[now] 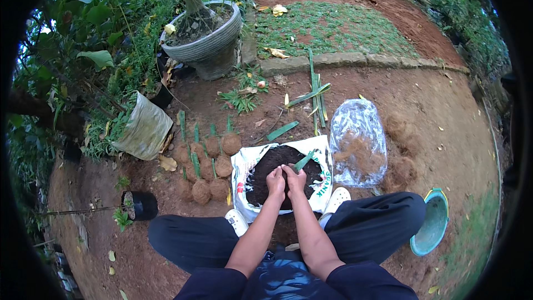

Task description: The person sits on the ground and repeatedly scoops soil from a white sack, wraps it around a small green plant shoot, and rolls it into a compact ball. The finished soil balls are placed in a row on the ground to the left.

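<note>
My left hand (276, 183) and my right hand (296, 180) meet over dark soil (264, 162) inside an opened white plastic sack (240, 175) with printing on it. A green leaf cutting (305, 160) slants up to the right from the fingers of my right hand. Its lower end is hidden behind those fingers. The left fingers are curled against the right hand, and what lies between the palms cannot be seen. Left of the sack, several brown fibre balls (201, 191) sit in rows, with green leaf pieces (195, 162) standing up from them.
A clear plastic bag (360, 112) with brown fibre lies right of the sack, beside loose fibre clumps (399, 173). Long cut leaves (315, 91) lie beyond. A green basin (430, 225) stands by my right knee, a black pot (145, 206) at left, a large planter (208, 52) farther off.
</note>
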Demonstrator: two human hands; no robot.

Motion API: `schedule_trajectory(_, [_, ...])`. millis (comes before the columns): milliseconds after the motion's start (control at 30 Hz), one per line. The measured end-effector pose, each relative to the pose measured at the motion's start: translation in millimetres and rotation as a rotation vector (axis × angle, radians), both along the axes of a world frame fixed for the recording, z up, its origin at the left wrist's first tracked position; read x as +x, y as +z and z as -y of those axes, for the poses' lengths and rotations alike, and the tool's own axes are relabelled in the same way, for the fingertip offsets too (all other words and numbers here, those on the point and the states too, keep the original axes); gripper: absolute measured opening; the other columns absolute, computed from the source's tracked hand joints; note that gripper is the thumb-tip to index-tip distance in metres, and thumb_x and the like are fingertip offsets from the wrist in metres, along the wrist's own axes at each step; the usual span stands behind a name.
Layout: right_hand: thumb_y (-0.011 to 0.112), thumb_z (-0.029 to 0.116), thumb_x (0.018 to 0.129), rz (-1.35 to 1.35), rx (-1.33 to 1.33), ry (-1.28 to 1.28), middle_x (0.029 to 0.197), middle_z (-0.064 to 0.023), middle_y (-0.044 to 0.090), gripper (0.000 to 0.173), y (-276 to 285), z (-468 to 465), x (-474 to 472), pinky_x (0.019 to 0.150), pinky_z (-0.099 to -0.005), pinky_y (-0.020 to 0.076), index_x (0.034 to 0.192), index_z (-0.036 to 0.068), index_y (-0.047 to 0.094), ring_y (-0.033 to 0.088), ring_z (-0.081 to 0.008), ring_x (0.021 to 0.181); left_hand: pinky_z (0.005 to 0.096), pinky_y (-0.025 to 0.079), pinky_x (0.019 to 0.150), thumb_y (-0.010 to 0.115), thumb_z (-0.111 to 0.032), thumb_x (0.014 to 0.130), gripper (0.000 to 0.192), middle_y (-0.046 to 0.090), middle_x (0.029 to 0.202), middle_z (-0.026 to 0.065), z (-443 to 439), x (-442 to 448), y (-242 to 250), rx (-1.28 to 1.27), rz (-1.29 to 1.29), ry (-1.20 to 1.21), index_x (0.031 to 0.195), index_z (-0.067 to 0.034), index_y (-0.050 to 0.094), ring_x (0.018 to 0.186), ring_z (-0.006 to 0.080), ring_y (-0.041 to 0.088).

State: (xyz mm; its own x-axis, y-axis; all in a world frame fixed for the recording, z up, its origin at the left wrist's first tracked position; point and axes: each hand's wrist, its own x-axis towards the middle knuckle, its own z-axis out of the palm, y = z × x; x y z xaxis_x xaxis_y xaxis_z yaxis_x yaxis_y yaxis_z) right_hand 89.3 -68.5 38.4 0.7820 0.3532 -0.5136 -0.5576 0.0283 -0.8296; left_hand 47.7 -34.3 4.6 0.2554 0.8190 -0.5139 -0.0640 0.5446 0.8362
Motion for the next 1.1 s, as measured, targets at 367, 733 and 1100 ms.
schedule_trajectory(367, [0.082, 0.017, 0.072, 0.059, 0.004, 0.071, 0.087, -0.0054, 0.068, 0.032, 4, -1, 1, 0.074, -0.0286, 0.0513, 0.095, 0.002, 0.065, 0.064, -0.0136, 0.080, 0.0323, 0.050, 0.085, 0.044, -0.024, 0.102, 0.035, 0.067, 0.102, 0.0117, -2, 0, 13, -0.065, 0.060, -0.044, 0.106, 0.002, 0.066, 0.094, 0.0199, 0.064])
schedule_trajectory(733, [0.075, 0.028, 0.076, 0.491, -0.455, 0.009, 0.095, -0.0199, 0.067, 0.042, -6, -5, 9, 0.079, -0.0439, 0.0498, 0.103, 0.000, 0.058, 0.065, -0.0372, 0.090, 0.0353, 0.042, 0.102, 0.036, -0.040, 0.104, 0.049, 0.059, 0.125, 0.0125, -9, 2, 2, -0.101, 0.110, -0.190, 0.128, -0.002, 0.056, 0.117, 0.0232, 0.055])
schedule_trajectory(1100, [0.083, 0.024, 0.070, 0.174, -0.229, -0.033, 0.091, -0.0102, 0.066, 0.041, -6, 9, 19, 0.077, -0.0354, 0.0487, 0.097, 0.000, 0.062, 0.061, -0.0202, 0.083, 0.0532, 0.044, 0.101, 0.080, -0.024, 0.076, 0.079, 0.032, 0.148, 0.0184, -33, 2, 4, 0.645, -1.104, -0.938, 0.144, -0.018, 0.039, 0.132, 0.0403, 0.036])
